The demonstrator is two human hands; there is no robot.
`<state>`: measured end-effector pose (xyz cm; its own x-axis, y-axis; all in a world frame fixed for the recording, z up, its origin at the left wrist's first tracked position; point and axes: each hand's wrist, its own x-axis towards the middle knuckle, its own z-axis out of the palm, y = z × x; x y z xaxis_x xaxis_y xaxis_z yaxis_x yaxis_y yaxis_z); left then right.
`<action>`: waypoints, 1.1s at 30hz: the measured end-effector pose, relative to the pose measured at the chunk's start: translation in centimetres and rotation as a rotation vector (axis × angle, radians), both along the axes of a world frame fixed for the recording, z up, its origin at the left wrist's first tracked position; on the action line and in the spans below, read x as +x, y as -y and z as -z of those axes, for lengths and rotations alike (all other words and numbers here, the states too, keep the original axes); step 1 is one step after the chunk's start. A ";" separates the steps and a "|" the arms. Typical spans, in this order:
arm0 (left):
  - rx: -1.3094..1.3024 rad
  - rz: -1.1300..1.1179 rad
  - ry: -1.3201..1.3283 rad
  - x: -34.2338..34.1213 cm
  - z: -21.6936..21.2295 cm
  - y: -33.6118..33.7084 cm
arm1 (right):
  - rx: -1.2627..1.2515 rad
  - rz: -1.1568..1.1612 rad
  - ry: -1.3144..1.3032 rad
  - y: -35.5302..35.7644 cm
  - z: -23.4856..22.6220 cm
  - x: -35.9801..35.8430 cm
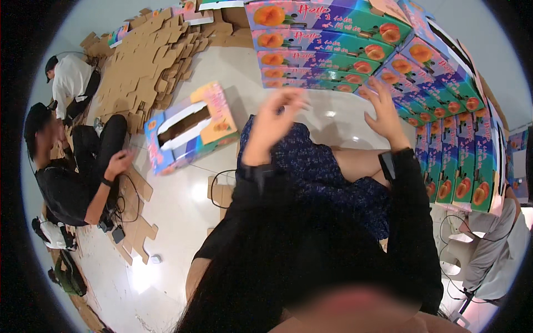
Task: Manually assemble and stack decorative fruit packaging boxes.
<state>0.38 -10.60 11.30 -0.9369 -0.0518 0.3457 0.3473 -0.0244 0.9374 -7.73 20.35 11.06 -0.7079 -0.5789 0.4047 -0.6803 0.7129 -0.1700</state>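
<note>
The fingers (279, 100) of the left hand (271, 123) are blurred, and the view's top edge crops the stacked boxes (327, 40)

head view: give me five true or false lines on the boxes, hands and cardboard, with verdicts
1. One box sits apart from the stacked boxes, left of both hands. True.
2. The left hand grips a box. False: it holds nothing.
3. The flat cardboard is heaped at the upper right. False: it is at the upper left.
4. The right hand has its fingers spread. True.
5. The stacked boxes are plain brown. False: they are colourful, with fruit pictures.
</note>
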 end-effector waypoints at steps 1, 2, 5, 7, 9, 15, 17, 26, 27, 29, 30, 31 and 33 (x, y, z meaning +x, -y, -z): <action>-0.005 -0.088 -0.017 0.5 0.2 2.4 | -0.007 0.025 0.083 -1.9 1.7 0.9; -0.003 -0.175 -0.038 0.7 0.8 5.2 | -0.006 0.052 0.161 -4.0 3.5 1.5; -0.664 -0.611 0.151 2.8 4.7 13.9 | -0.136 0.164 0.392 -9.5 8.3 2.4; -1.200 -0.691 0.314 3.3 9.6 18.3 | -0.183 0.224 0.428 -11.4 8.9 3.9; -1.340 -0.555 0.653 4.1 12.2 21.3 | -0.121 0.373 0.528 -12.1 9.2 4.4; -1.482 -0.426 0.748 2.5 16.2 22.8 | -0.153 0.447 0.660 -11.1 11.9 2.1; -1.434 -0.463 0.637 1.4 17.4 22.2 | -0.146 0.466 0.685 -11.5 12.6 1.7; -1.491 -0.407 0.661 -3.6 17.4 19.1 | -0.105 0.514 0.719 -10.4 11.3 3.0; -1.523 -0.416 0.681 -3.9 17.8 19.5 | -0.106 0.515 0.731 -10.3 11.2 3.0; -1.603 -0.471 0.658 -4.0 19.1 20.7 | -0.110 0.517 0.739 -9.6 10.8 3.1; -1.601 -0.466 0.646 -4.3 18.8 20.4 | -0.110 0.531 0.747 -9.5 10.4 3.1; -1.613 -0.392 0.678 -4.2 17.6 19.9 | -0.112 0.537 0.743 -9.4 10.2 3.2; -1.550 -0.390 0.614 -3.1 14.6 18.5 | -0.083 0.569 0.740 -9.2 10.0 3.5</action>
<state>-2.72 -29.06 -3.29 -0.9557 -0.2806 -0.0891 -0.2808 0.9597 -0.0105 -4.26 29.57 1.10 -0.9698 -0.0554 -0.2377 0.0691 0.8717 -0.4852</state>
